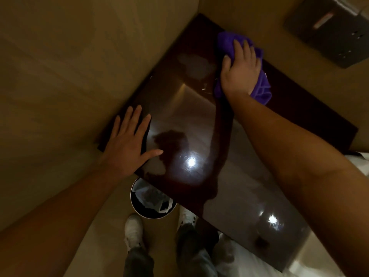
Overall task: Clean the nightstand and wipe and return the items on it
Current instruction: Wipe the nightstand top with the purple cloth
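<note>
The dark glossy nightstand top (199, 124) fills the middle of the head view, set into a corner of beige walls. My right hand (240, 70) presses a crumpled purple cloth (226, 42) flat onto the far part of the top, fingers straight over it. My left hand (130, 142) rests flat on the left edge of the top, fingers spread. No items stand on the visible surface. Ceiling lights reflect in the polish.
A round black waste bin (152, 201) with a liner stands on the floor under the near left edge. My white shoes (133, 229) are just below it. A dark wall panel (331, 27) hangs at the top right. White bedding (361, 162) borders the right side.
</note>
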### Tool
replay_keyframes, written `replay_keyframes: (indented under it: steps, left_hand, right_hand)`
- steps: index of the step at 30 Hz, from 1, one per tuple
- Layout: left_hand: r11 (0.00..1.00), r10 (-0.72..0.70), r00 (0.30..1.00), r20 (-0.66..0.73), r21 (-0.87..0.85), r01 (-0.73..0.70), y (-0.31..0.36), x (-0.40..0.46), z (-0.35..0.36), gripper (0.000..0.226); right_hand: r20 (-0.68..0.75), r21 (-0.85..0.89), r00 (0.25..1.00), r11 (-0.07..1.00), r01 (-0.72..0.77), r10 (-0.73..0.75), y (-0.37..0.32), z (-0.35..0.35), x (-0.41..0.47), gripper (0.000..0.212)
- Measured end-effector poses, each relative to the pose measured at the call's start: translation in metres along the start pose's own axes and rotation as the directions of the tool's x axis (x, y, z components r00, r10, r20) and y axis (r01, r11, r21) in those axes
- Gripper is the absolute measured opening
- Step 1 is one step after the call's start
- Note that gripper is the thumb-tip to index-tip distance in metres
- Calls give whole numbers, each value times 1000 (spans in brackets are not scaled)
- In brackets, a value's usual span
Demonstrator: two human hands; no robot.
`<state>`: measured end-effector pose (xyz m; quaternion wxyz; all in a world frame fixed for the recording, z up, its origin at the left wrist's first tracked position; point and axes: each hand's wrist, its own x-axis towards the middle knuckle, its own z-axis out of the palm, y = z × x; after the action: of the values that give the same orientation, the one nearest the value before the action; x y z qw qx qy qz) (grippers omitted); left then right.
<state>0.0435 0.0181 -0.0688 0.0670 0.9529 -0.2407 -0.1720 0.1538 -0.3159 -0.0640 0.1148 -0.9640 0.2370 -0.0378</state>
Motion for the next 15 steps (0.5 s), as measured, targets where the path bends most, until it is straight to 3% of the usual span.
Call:
replay_keyframes:
  steps: [2, 8, 15]
  left_hand:
    - [1000, 5, 1000, -9, -1, -5, 2, 1, -1, 109]
    - [999, 19, 998, -53, 36, -18, -1, 1, 4, 106]
    - [1000, 8, 999, -33, 15, -8, 0, 0, 4, 107]
  right_hand:
    - [2, -13, 1000, 1000, 25, -25, -9, 1, 10, 58]
    - [63, -64, 957, 956, 287, -283, -32, 11, 22, 58]
    - [179, -44, 824, 832, 553, -538, -58, 13, -42, 57]
